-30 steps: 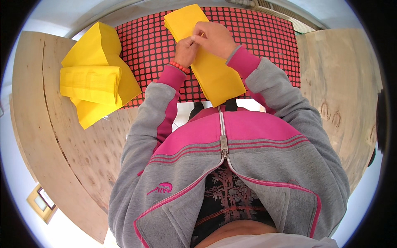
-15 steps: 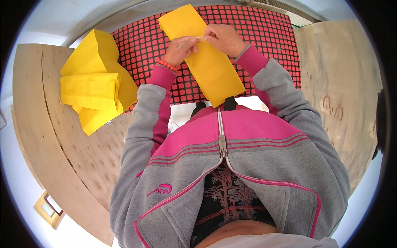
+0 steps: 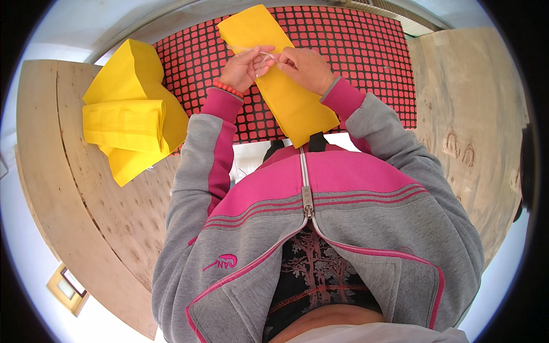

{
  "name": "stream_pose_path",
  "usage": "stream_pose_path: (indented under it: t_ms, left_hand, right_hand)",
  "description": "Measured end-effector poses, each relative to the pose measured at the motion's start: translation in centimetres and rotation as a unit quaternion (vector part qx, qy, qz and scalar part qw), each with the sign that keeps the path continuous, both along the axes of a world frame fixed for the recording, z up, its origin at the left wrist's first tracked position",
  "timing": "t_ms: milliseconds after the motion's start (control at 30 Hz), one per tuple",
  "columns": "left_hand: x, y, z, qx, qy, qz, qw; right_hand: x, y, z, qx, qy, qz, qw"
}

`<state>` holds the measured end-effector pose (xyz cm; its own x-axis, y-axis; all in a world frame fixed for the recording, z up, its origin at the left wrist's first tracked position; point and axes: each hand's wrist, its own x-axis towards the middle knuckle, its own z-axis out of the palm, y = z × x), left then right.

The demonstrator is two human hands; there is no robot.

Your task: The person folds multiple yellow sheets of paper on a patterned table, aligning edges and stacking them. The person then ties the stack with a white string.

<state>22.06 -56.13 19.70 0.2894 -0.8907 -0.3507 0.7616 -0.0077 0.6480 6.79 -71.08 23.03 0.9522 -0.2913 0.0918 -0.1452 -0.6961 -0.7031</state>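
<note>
A folded stack of yellow fabric [image 3: 303, 108] lies slantwise on the table, its near end pointing at my body. Over its middle, both hands are close together with a thin whitish strand [image 3: 266, 54], perhaps string or a rubber band, between them. My left hand [image 3: 247, 67], with a red bead bracelet at the wrist, is turned palm up with curled fingers, and the strand runs across them. The fingers of my right hand [image 3: 306, 67] pinch at the strand's other side. Exactly how the strand loops is too small to tell.
A red-and-black checked cover [image 3: 372, 68] lies under the fabric. More yellow fabric, a folded bundle [image 3: 123, 126] on a loose sheet [image 3: 128, 71], sits at the left, partly on the wooden tabletop [image 3: 63, 143]. Another wooden surface [image 3: 469, 108] stands at the right.
My left hand has moved slightly left and turned its palm up, its fingers loosening. My right hand has shifted a little left and down. The yellow stack stays in place.
</note>
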Motion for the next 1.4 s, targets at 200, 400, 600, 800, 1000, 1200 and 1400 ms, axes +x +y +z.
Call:
stream_pose_path:
  t_ms: [200,400,600,800,1000,1200,1400]
  left_hand:
    - [-1.0,-0.6,0.9,0.049,-0.176,0.057,0.981]
    - [-2.9,-0.5,1.8,0.011,-0.678,0.113,0.726]
    - [-4.6,-0.6,2.5,-0.015,-0.771,0.117,0.625]
    - [-4.4,-0.9,1.8,-0.035,-0.772,0.128,0.621]
    - [-4.1,-0.8,1.5,0.072,-0.791,0.221,0.566]
    - [-4.6,0.4,0.2,0.164,-0.788,0.187,0.564]
    - [-4.7,3.6,-1.6,0.229,-0.775,0.141,0.572]
  right_hand:
    - [-0.4,-0.7,-0.9,0.024,0.004,-0.017,1.0]
    - [0.4,-1.8,-0.8,0.124,-0.037,-0.071,0.989]
    - [1.6,-1.8,-1.7,0.451,0.035,-0.027,0.891]
    - [2.2,-2.4,-2.3,0.496,0.085,-0.015,0.864]
    - [2.7,-1.6,-2.2,0.485,0.016,-0.11,0.868]
    - [3.0,-1.4,-2.4,0.58,-0.024,-0.106,0.808]
    - [2.5,-2.8,-4.0,0.565,0.028,-0.163,0.808]
